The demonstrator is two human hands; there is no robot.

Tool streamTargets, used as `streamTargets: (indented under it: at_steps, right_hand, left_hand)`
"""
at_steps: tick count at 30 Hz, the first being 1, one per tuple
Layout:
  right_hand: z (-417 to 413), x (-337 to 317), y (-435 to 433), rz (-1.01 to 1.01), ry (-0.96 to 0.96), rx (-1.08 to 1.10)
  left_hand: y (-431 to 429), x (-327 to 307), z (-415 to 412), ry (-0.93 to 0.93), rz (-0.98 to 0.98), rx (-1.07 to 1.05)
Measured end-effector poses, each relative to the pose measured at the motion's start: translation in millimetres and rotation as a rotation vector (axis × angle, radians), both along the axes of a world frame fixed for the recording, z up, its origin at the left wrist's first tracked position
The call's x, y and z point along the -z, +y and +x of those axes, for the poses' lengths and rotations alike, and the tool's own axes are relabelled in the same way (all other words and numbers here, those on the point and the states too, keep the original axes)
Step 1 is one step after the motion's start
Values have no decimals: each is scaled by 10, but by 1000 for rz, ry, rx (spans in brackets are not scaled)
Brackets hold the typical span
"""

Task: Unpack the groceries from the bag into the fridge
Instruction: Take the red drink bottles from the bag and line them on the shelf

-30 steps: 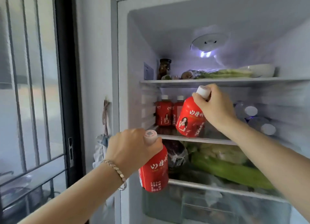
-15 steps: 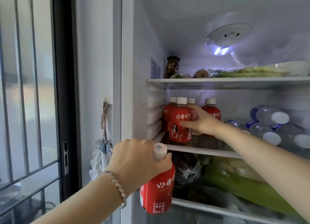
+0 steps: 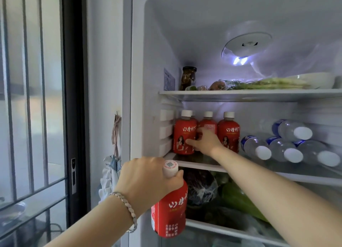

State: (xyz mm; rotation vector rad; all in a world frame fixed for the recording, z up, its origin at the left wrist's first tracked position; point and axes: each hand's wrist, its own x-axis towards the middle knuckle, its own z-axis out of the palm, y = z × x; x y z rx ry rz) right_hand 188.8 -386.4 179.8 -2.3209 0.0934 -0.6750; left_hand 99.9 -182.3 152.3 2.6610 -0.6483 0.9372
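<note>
Standing open, fridge (image 3: 140, 61): white inside, lit from above.
Middle shelf (image 3: 203, 166): four red drink bottles (image 3: 228, 133) upright at its left end, caps up; water bottles (image 3: 285, 148) on their sides to the right.
Held bottle (image 3: 169, 215): red label, white script, white cap; long axis near vertical, cap up, before the fridge's left edge, below the middle shelf.
Left hand (image 3: 148, 183): curled round its neck.
Right hand (image 3: 205, 141): touching the shelf bottles; grip cannot be told.
</note>
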Motion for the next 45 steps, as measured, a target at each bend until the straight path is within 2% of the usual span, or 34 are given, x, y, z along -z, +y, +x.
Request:
streamTargets:
  at_steps: [3, 5, 8, 9, 12, 15, 17, 19, 21, 22, 23, 25, 28, 31, 34, 37, 45]
  right_hand:
    - [-309, -11, 147, 19, -92, -41]
    - [-639, 17, 230, 120, -118, -236]
    - [-1186, 145, 306, 55, 87, -584]
    - [-1339, 201, 330, 6, 154, -622]
    - [-1560, 361, 375, -139, 98, -521]
    - [-1641, 386, 307, -111, -81, -384]
    - [-1679, 350, 206, -79, -207, -288]
    - [-1699, 280, 110, -13, -365, -164]
    - [-1629, 161, -6, 61, -492, -42]
    - [-1558, 80, -70, 77, -509, 16]
    - [-1468, -14, -127, 93, -497, 62]
    - [-1251, -168, -220, 109, -433, 97]
    - [-906, -178, -269, 45, -268, 111]
    - [-634, -53, -266, 62, -161, 102]
    - [-448, -24, -271, 113, -98, 104]
    - [-324, -17, -271, 79, -40, 116]
    - [-182, 67, -217, 123, -12, 125]
  left_hand:
    - [2, 18, -29, 5, -6, -18]
    - [18, 18, -55, -13, -43, -14]
    - [8, 6, -111, -38, -107, -12]
    - [-24, -5, -138, -39, -125, -7]
    - [-188, -82, -236, -67, -210, 78]
    - [-307, -187, -267, -130, -313, 243]
    - [-342, -206, -181, -86, -258, 401]
    - [-351, -162, -17, 41, -225, 491]
    - [-379, -27, 228, 149, -142, 425]
    - [-407, 53, 356, 148, -31, 352]
    - [-427, 130, 463, 125, 57, 313]
    - [-466, 245, 590, 59, 105, 312]
    - [-495, 318, 637, -117, 60, 303]
    - [-529, 397, 742, -248, -23, 307]
    - [-544, 388, 762, -239, 3, 312]
    - [-558, 343, 739, -189, 48, 305]
    - [-547, 405, 860, -213, 47, 364]
